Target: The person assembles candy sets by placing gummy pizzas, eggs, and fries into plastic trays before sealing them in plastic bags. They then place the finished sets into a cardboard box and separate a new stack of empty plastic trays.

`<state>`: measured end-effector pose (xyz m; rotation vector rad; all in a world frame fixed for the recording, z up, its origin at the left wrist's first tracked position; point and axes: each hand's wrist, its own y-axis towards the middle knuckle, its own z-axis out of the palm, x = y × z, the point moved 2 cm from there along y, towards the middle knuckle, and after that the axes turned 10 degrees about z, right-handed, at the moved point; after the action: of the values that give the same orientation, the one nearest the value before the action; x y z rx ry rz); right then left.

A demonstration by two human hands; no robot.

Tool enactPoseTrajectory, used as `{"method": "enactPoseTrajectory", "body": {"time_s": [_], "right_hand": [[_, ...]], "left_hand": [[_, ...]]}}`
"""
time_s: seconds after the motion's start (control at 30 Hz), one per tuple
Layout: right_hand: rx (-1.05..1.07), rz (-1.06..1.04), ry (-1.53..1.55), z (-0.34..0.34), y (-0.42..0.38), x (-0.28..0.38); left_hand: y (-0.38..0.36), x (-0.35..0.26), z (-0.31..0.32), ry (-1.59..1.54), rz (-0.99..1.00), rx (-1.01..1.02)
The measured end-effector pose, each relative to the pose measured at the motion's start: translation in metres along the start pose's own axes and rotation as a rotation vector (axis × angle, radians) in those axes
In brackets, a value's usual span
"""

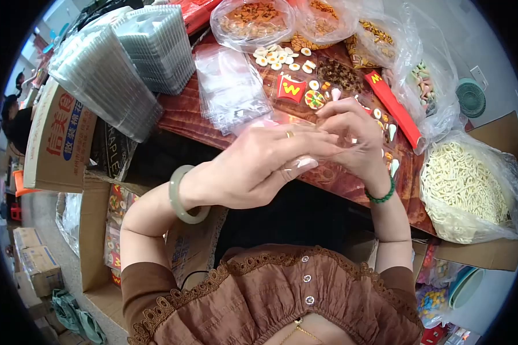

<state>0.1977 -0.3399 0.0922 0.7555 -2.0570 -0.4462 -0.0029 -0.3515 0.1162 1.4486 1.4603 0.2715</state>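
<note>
My left hand (pixel 256 164), wearing a pale bangle, and my right hand (pixel 354 135), wearing a green bracelet, meet over the front edge of the wooden table (pixel 181 115). Between them is a small clear plastic bag (pixel 276 119), partly hidden by the fingers. The left fingers are pressed together and reach across to the right hand, whose fingers curl inward. Just beyond lie a miniature pizza (pixel 315 99), a red fries carton (pixel 290 89), several tiny fried eggs (pixel 277 57) and a stack of flat clear bags (pixel 227 86).
Stacked clear plastic trays (pixel 106 80) stand at left on a cardboard box (pixel 60 132). Bags of orange pieces (pixel 256 20) line the back. A red stack of cartons (pixel 394 109) lies at right, near a bag of pale sticks (pixel 466 184) in an open box.
</note>
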Motion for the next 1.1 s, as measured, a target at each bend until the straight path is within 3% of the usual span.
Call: {"method": "enactPoseTrajectory", "body": {"time_s": [0.07,0.13,0.17,0.27,0.33,0.37,0.47,0.73,0.77,0.8,0.87,1.0,1.03,1.1], "right_hand": [[-0.027,0.093,0.267,-0.016,-0.003,0.023],[-0.073,0.032,0.221,-0.017,-0.01,0.033],[-0.109,0.18,0.27,-0.01,-0.02,0.032],[-0.093,0.534,0.305,0.01,-0.056,-0.007],[-0.08,0.761,0.551,0.032,-0.083,-0.044],[-0.088,0.801,0.508,0.038,-0.092,-0.063],[-0.11,0.899,0.433,0.04,-0.103,-0.103],[-0.154,0.922,0.532,0.038,-0.09,-0.11],[-0.121,1.051,0.595,0.035,-0.094,-0.109],[-0.12,1.053,0.594,0.03,-0.085,-0.101],[-0.246,0.22,-0.587,0.019,-0.056,-0.062],[0.054,0.036,-0.562,0.045,-0.034,-0.047],[0.048,0.04,-0.567,0.048,-0.035,-0.055],[0.227,0.07,-0.567,0.056,-0.036,-0.069]], "left_hand": [[0.006,-0.018,-0.016,-0.163,-0.202,0.032],[-0.002,-0.013,-0.013,-0.371,-0.384,-0.157],[-0.01,-0.005,-0.004,-0.54,-0.501,-0.3],[-0.059,0.042,0.015,-0.812,-0.881,-0.327],[-0.09,0.073,0.041,-0.818,-1.132,-0.467],[-0.104,0.089,0.054,-0.803,-1.228,-0.545],[-0.123,0.115,0.08,-0.808,-1.265,-0.609],[-0.105,0.12,0.088,-0.779,-1.2,-0.722],[-0.104,0.121,0.085,-0.78,-1.199,-0.723],[-0.103,0.123,0.081,-0.706,-1.195,-0.676],[-0.099,0.124,0.08,-0.636,-1.196,-0.627],[-0.091,0.123,0.092,-0.511,-1.101,-0.529],[-0.09,0.123,0.094,-0.52,-1.054,-0.516],[-0.092,0.126,0.094,-0.54,-1.033,-0.509]]}}
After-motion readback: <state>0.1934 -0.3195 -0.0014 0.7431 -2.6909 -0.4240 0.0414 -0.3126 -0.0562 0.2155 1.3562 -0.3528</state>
